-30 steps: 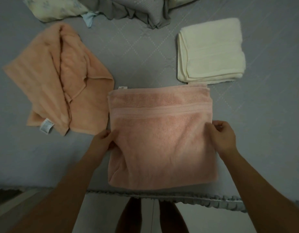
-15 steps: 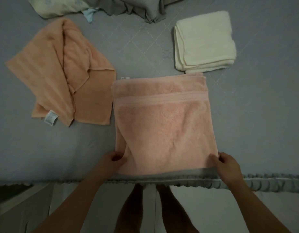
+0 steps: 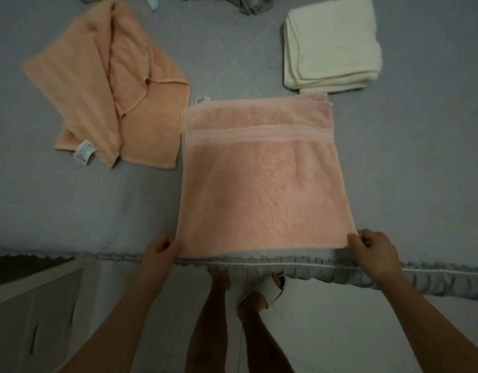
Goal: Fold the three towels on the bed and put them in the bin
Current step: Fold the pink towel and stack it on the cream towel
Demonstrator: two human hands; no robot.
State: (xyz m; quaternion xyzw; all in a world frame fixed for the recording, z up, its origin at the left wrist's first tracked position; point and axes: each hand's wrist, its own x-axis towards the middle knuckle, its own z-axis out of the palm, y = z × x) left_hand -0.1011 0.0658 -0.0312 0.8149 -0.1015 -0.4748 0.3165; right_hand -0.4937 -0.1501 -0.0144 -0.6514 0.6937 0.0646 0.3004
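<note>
A pink towel [image 3: 262, 179] lies flat and squared on the grey bed [image 3: 71, 205], its near edge at the bed's front edge. My left hand [image 3: 162, 247] pinches its near left corner. My right hand [image 3: 372, 249] pinches its near right corner. An orange towel [image 3: 108, 84] lies rumpled and unfolded at the far left, a white label at its near corner. A cream towel [image 3: 332, 44] sits folded at the far right. No bin is in view.
Crumpled grey and pale bedding [image 3: 248, 2] lies along the far edge. The bed's ruffled trim [image 3: 434, 278] runs across the front. Below it are my legs and feet on a pale floor, and a light-coloured cabinet [image 3: 30, 305] at the lower left.
Both hands slid from the towel's sides down to its near corners and hold them at the bed's edge. The view has shifted toward the bed's front edge.
</note>
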